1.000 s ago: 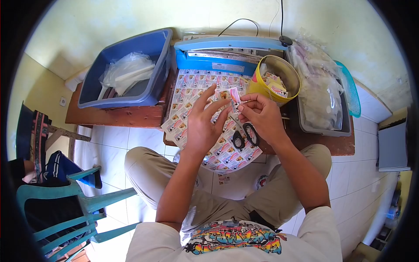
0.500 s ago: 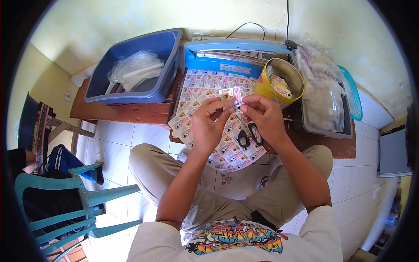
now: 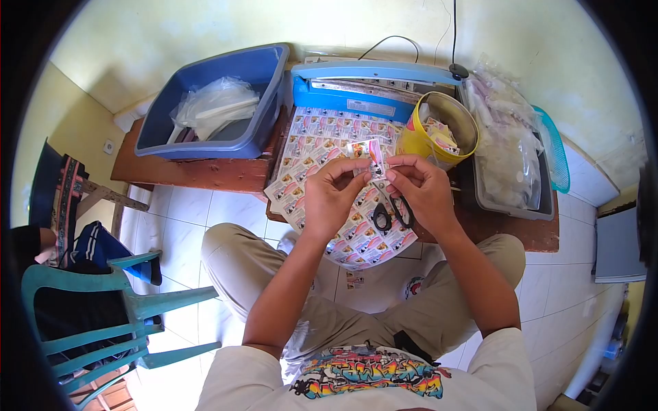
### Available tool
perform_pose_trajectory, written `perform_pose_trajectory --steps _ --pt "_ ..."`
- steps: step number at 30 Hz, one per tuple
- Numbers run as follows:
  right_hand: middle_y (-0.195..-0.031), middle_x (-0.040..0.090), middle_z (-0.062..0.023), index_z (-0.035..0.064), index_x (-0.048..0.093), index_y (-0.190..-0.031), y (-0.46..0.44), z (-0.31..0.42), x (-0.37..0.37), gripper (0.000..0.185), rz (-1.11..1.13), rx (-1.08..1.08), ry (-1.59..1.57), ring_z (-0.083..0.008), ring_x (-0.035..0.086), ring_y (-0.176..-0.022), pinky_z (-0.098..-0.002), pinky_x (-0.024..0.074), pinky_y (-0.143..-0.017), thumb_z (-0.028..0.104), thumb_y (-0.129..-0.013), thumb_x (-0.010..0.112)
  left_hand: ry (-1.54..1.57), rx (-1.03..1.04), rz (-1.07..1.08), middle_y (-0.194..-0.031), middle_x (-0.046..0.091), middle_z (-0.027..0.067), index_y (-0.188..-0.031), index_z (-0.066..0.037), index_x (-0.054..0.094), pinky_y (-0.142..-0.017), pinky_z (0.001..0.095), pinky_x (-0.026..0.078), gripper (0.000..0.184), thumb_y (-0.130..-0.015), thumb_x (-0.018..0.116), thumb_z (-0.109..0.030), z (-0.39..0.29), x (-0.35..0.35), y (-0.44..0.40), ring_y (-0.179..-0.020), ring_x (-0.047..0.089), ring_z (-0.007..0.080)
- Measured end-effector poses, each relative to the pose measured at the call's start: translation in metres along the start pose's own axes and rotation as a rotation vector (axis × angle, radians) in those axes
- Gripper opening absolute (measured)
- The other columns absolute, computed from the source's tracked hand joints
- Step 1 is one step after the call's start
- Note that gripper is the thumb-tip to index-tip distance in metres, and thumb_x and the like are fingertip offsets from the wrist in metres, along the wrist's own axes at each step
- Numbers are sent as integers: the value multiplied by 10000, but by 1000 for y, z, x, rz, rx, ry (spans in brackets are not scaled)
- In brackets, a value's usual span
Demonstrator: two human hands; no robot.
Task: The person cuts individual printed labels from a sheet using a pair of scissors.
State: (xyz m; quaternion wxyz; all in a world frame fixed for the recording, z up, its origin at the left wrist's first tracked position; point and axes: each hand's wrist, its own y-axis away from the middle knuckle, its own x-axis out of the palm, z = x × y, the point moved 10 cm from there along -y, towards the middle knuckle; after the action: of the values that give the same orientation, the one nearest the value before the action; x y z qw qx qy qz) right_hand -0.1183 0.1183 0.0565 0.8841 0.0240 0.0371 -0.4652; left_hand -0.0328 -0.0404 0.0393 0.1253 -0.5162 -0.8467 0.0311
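Between both hands is a small printed label (image 3: 376, 152), held up over the bench. My left hand (image 3: 334, 195) pinches its left edge with thumb and fingers. On the opposite edge, my right hand (image 3: 423, 190) closes thumb and fingertips. Below them spread printed label sheets (image 3: 312, 137), overlapping and hanging past the bench's front edge. A pair of scissors (image 3: 382, 218) with black handles lies on the sheets just under my right hand; its blades are partly hidden. Close behind my right hand stands a yellow bucket (image 3: 418, 140) with cut paper pieces inside.
A blue sealer-like machine (image 3: 349, 103) with a long arm spans the back. The blue bin (image 3: 199, 147) at left holds plastic bags (image 3: 223, 103). Filled plastic bags sit in a grey tray (image 3: 514, 211) at right. A green chair (image 3: 137, 301) and another person's hand (image 3: 46, 243) are at far left.
The label has turned slightly between my fingers, and my right hand has shifted a little to the right and down. The scissors and sheets stay in place.
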Motion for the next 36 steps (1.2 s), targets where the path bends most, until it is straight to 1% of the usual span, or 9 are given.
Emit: perform_pose_trajectory --steps 3,6,8,12,14,24,30,33,36 --pt "-919 778 -95 -12 710 -1186 5 1 -5 243 -23 29 -24 -133 752 -811 -255 595 -705 86 -966 738 4 -7 -11 -1082 747 87 -1142 27 745 -856 264 594 222 -921 770 41 1 -1 -1 -966 716 120" --pt "-1017 754 -165 -6 674 -1259 13 -2 -4 366 62 9 410 -240 768 -880 -346 615 -765 115 -927 767 11 -8 -13 -1084 747 77 -1150 26 740 -844 255 586 236 -917 777 36 5 -2 -4 -962 713 111" --pt "-1195 670 -243 9 599 -1373 20 -18 5 540 110 -202 847 -373 732 -1005 -455 603 -856 158 -889 786 24 -8 -9 -1086 747 73 -1152 26 739 -840 251 582 241 -915 779 37 7 -2 -7 -960 712 107" --pt "-1248 617 -222 17 561 -1408 28 -36 13 601 94 -191 960 -408 702 -1011 -475 581 -872 160 -874 797 18 -11 -9 -1087 747 72 -1157 27 737 -839 244 579 249 -912 779 42 7 2 -11 -953 710 102" --pt "-1278 597 -234 23 496 -1468 27 -57 20 684 232 -2 998 -430 674 -1100 -513 565 -925 189 -877 797 33 -16 -11 -1083 746 72 -1152 29 740 -837 241 578 245 -911 780 44 6 5 -14 -950 709 102" --pt "-1237 607 -247 -13 484 -1483 14 -71 34 680 271 -37 1175 -418 701 -1032 -490 597 -850 105 -854 713 43 -21 -31 -1026 759 83 -1156 44 741 -809 223 579 261 -900 787 65 1 18 -21 -914 703 96" --pt "-1184 617 -250 12 489 -1461 5 -70 13 771 204 -79 965 -443 680 -977 -522 573 -890 137 -769 807 37 -60 -39 -1029 759 94 -1152 56 732 -817 230 589 256 -901 778 78 1 15 -23 -920 709 103" --pt "-1173 615 -219 2 510 -1468 7 -38 7 809 176 -230 855 -349 698 -937 -460 600 -868 108 -737 839 46 -65 -64 -1034 758 104 -1140 55 720 -810 237 594 251 -898 780 79 2 7 -24 -925 710 105" --pt "-1188 591 -140 10 494 -1525 13 -35 2 865 230 105 566 -210 683 -951 -349 611 -845 95 -754 876 104 -43 -101 -1043 755 112 -1131 55 707 -801 246 598 249 -895 781 81 -1 0 -22 -931 709 109"
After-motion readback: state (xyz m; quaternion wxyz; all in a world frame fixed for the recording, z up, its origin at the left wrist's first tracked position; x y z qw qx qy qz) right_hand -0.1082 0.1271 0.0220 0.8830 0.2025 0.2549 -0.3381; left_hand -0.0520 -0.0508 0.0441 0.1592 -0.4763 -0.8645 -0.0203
